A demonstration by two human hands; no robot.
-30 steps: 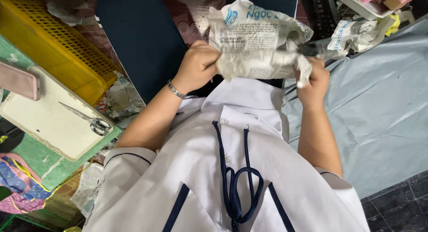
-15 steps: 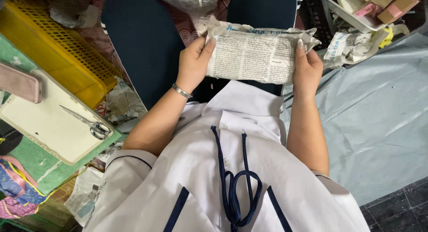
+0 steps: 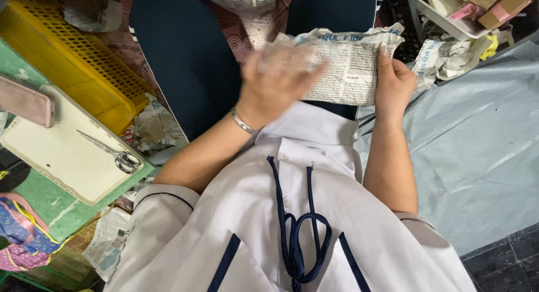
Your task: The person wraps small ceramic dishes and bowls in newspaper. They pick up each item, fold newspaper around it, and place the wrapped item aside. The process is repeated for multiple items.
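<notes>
The right hand (image 3: pixel 396 81) clamps the newspaper-wrapped bundle (image 3: pixel 348 65); the left hand (image 3: pixel 278 84), blurred and flat, should press the paper smoothly.

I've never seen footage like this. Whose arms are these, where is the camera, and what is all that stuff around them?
There is no machine here: the camera sits on a person's head and looks straight down, so you see their own white shirt with dark trim, their lap and both arms. The right hand grips one end of a bundle wrapped in newspaper. The left hand, with a thin bracelet at the wrist, lies over the other end; it is blurred, so its exact grip is unclear. To the person's left lie a yellow plastic crate and a pale board with a pair of scissors on it. To their right spreads a grey plastic sheet, with crumpled paper near its top edge.
</notes>
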